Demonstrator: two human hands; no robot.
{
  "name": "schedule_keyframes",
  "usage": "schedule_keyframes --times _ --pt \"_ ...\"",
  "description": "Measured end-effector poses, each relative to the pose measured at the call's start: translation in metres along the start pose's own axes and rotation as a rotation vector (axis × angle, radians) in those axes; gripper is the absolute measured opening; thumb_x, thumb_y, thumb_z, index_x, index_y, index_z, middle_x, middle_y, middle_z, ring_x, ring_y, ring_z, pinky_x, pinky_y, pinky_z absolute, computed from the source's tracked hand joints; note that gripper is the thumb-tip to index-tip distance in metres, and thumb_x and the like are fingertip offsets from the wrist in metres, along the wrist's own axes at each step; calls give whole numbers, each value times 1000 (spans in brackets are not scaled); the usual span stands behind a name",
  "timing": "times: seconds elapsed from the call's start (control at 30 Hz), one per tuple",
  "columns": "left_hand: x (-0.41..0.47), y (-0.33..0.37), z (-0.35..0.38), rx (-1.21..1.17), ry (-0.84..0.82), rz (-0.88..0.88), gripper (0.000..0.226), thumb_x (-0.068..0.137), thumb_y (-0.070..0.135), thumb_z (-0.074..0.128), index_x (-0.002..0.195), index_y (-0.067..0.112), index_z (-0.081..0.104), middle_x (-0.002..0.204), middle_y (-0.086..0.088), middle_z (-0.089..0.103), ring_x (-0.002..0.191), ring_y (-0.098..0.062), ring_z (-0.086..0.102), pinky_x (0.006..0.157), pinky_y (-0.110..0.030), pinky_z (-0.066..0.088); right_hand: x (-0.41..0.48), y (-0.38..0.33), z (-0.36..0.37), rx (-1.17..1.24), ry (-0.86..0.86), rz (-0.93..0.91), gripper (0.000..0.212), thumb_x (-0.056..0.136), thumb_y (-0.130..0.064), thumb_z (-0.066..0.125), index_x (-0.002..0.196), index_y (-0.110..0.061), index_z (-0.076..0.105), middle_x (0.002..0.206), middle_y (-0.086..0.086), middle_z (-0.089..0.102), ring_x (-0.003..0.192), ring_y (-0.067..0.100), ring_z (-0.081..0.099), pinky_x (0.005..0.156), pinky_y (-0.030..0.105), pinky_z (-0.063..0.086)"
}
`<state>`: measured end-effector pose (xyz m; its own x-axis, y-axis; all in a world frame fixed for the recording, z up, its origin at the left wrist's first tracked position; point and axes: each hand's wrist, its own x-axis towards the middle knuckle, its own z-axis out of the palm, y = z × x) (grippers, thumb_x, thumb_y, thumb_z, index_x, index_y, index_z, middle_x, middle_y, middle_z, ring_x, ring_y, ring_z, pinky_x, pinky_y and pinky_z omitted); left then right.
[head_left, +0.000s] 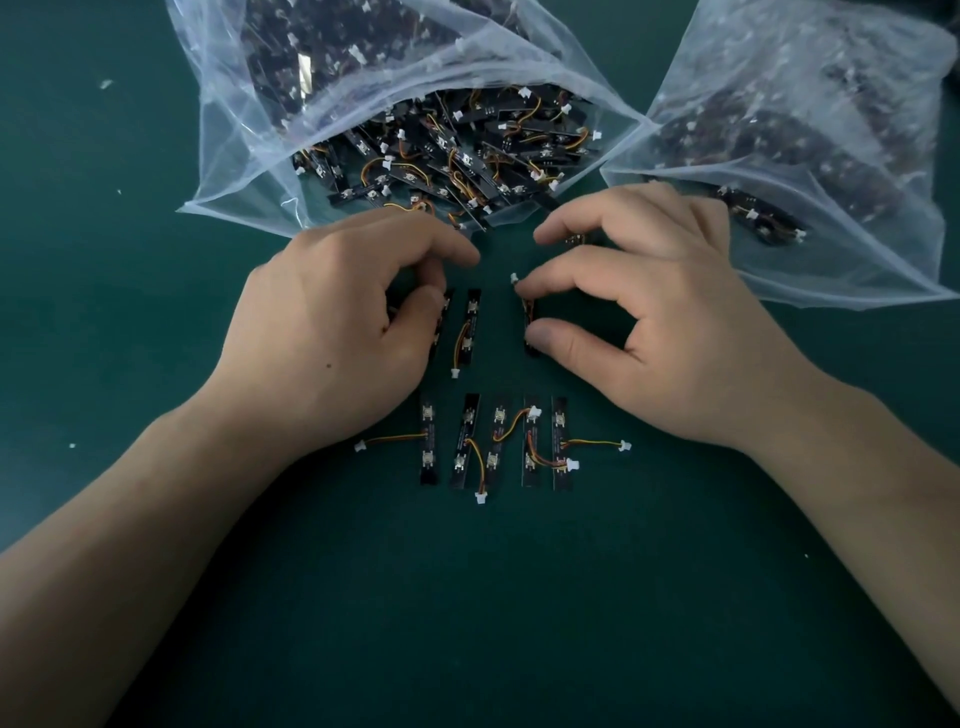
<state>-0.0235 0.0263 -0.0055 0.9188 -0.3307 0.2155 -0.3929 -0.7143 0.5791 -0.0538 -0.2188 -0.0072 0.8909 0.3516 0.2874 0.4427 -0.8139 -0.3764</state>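
Green table (156, 364), mid-frame: R hand (660, 312) pinches PCB strip (529, 312) w/ thumb+index, long axis top-to-bottom, just right of laid strip (470, 325). L hand (332, 322) curled round second strip (445, 304), left of it.

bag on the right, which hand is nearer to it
Right. The right hand is at the edge of the right bag; the left hand is farther, before the middle bag.
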Motion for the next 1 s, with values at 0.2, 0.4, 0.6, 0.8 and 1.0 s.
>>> schedule_keyframes --times 0.2,0.4,0.6,0.8,1.0 --pt "1 5 -3 -4 -32 -25 46 79 17 48 110 42 72 95 19 63 84 -5 58 72 -39 52 1 -3 3 21 -25 -29 25 95 -52 68 109 -32 76 132 -9 60 130 16 47 109 36 21" --pt "1 8 -4 10 -39 -35 44 78 23 46 107 41 73 96 17 63 85 -9 58 73 -37 51 3 -2 3 44 -35 -32 25 95 -53 69 108 -33 75 131 -10 60 130 13 46 107 33 21" --pt "0 8 -2 37 -34 -21 40 79 27 47 106 42 73 96 19 62 85 -8 57 73 -37 51 6 -6 7 43 -28 -58 25 94 -53 69 106 -32 75 130 -11 60 130 12 45 107 34 21" --pt "1 7 -4 33 -39 -8 43 79 23 48 108 41 74 96 17 63 83 -9 58 71 -38 52 8 1 -1 138 117 -26 18 100 -32 65 112 -23 74 121 -9 67 120 14 57 108 47 36" --pt "0 8 -3 16 -37 -6 43 80 21 48 104 41 76 96 15 64 83 -12 60 71 -42 54 0 27 -15 4 206 133 15 93 -15 65 105 -13 74 83 -4 62 77 14 53 77 42 50"
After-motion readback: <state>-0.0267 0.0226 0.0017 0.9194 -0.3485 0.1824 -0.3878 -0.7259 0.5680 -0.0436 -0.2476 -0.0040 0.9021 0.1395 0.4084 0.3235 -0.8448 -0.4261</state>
